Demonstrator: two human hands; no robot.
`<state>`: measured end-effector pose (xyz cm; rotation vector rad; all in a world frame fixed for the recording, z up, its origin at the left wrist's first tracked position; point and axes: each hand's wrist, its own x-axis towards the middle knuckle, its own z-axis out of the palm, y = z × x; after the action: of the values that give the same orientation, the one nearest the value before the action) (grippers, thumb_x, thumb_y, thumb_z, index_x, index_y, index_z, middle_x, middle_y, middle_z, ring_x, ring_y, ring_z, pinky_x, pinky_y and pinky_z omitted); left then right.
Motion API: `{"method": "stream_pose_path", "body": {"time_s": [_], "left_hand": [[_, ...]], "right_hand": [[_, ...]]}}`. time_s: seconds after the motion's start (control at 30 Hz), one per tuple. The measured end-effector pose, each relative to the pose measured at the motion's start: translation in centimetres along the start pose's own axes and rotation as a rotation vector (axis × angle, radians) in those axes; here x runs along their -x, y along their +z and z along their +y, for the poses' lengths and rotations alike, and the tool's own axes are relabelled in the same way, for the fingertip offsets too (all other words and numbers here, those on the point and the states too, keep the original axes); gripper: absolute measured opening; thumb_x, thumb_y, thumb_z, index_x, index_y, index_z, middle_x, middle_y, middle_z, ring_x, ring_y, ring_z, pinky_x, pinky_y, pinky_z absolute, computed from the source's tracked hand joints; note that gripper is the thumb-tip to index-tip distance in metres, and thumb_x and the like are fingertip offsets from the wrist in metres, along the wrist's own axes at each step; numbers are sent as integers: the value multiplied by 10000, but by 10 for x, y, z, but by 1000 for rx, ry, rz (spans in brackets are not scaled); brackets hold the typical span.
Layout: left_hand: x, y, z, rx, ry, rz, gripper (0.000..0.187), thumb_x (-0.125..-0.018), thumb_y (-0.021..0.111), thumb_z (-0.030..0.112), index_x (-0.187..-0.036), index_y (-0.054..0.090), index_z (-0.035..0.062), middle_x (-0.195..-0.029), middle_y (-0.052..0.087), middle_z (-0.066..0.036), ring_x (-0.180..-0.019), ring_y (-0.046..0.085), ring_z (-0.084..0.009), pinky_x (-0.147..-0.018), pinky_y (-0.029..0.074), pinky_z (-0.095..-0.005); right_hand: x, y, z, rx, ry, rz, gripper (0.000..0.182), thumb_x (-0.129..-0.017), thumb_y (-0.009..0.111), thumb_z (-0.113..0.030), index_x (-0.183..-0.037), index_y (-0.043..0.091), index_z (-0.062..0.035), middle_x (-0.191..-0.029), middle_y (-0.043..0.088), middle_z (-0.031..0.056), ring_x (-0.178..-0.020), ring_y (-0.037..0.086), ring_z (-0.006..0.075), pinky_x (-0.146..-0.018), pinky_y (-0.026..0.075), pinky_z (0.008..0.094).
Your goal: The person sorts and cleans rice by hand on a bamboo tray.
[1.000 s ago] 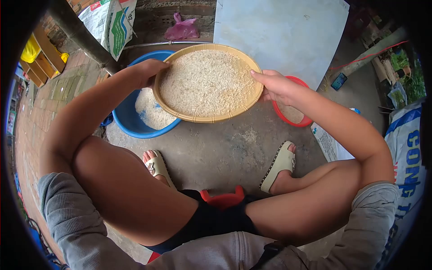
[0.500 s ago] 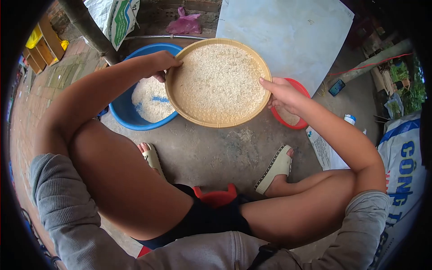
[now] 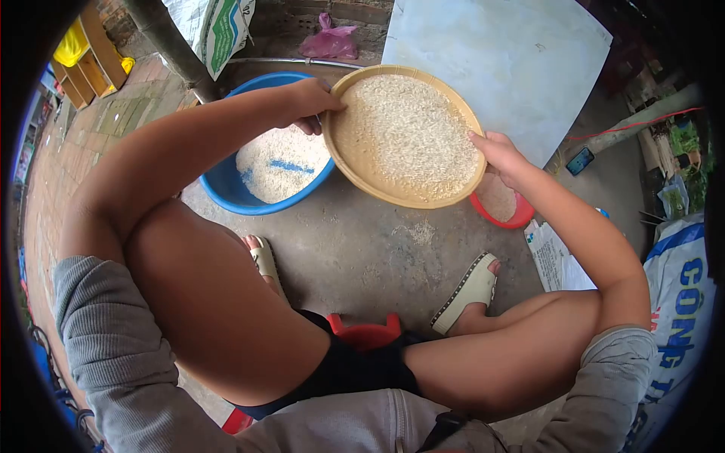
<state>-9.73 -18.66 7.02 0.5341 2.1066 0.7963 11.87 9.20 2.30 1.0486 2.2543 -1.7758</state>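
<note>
**Tray swings right and tips, rice slides to the far side**

I see the woven tray (image 3: 405, 136) carried rightward from a second ago, now clear of most of the blue basin (image 3: 226, 185) and partly over the red bowl (image 3: 504, 215). My left hand (image 3: 310, 102) grips its left rim, my right hand (image 3: 498, 155) clasps the right rim. The rice (image 3: 415, 132) has gathered far-right, leaving the near-left weave bare: I judge the winnowing toss is mid-swing.

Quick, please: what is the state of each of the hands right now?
Left hand: closed on the rim of the round woven bamboo tray of rice.
Right hand: closed on the tray's opposite rim.
</note>
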Motion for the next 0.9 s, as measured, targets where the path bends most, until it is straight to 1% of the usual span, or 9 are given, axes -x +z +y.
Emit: {"method": "stream_pose_path", "body": {"time_s": [0.13, 0.23, 0.43, 0.6, 0.7, 0.77, 0.8, 0.87, 0.9], "left_hand": [[-6, -18, -19, -106, -122, 159, 283, -901, 535, 324, -1016, 593, 73, -786, 628, -69, -571, 605, -153, -497, 505, -305], [-7, -5, -26, 290, -131, 249, 293, -935, 475, 322, -1108, 545, 96, -942, 606, -72, -815, 631, -177, -717, 538, -327], [14, 27, -16, 569, 46, 186, 389, -962, 419, 325, -1262, 444, 79, -1066, 571, -90, -912, 605, -187, -805, 526, -376], [10, 20, -18, 588, 82, 196, 385, -963, 425, 313, -1263, 446, 72, -1042, 579, -84, -886, 604, -176, -786, 521, -353], [9, 22, -16, 634, 85, 176, 374, -967, 420, 297, -1260, 451, 66, -1015, 591, -83, -870, 607, -176, -787, 519, -334], [9, 24, -13, 660, 50, 142, 368, -967, 420, 291, -1254, 457, 64, -1011, 594, -86, -871, 607, -175, -787, 520, -333], [9, 24, -10, 658, 51, 132, 362, -970, 414, 285, -1250, 461, 62, -1019, 594, -90, -875, 608, -173, -791, 520, -334], [12, 25, -5, 658, 53, 78, 360, -970, 412, 285, -1246, 463, 59, -1018, 595, -92, -876, 608, -173, -794, 519, -335], [15, 26, -1, 654, 61, 28, 359, -971, 409, 285, -1242, 465, 57, -1017, 596, -94, -876, 608, -172, -797, 518, -337]], "right_hand": [[17, 39, -13, 25, -21, -128, 281, -935, 493, -308, -1027, 546, -48, -913, 620, 61, -775, 598, 143, -650, 476, 291], [25, 47, -12, -41, 18, -98, 276, -936, 488, -312, -1033, 540, -60, -916, 615, 53, -795, 589, 141, -670, 471, 293], [20, 26, -5, -75, -110, -29, 344, -935, 481, -349, -1061, 546, -35, -908, 620, 60, -822, 593, 148, -693, 474, 303], [10, 15, -8, -59, -53, -48, 326, -924, 502, -355, -946, 536, -31, -833, 598, 60, -749, 571, 151, -690, 470, 318], [12, 18, -18, 237, -232, 207, 297, -899, 545, -305, -905, 508, -10, -834, 573, 94, -762, 565, 175, -683, 469, 324], [15, 19, -25, 491, -620, 454, 246, -869, 567, -208, -961, 511, 14, -910, 568, 130, -849, 561, 236, -736, 463, 344], [18, 20, -35, 494, -615, 450, 246, -869, 567, -208, -961, 511, 14, -910, 568, 130, -849, 561, 236, -736, 463, 344], [25, 17, -58, 808, -1151, 404, 197, -849, 539, -100, -1019, 537, 0, -1010, 567, 139, -956, 534, 285, -822, 443, 368], [25, 17, -67, 812, -1147, 399, 197, -849, 539, -100, -1019, 537, 0, -1010, 567, 139, -956, 534, 285, -822, 443, 368]]}}
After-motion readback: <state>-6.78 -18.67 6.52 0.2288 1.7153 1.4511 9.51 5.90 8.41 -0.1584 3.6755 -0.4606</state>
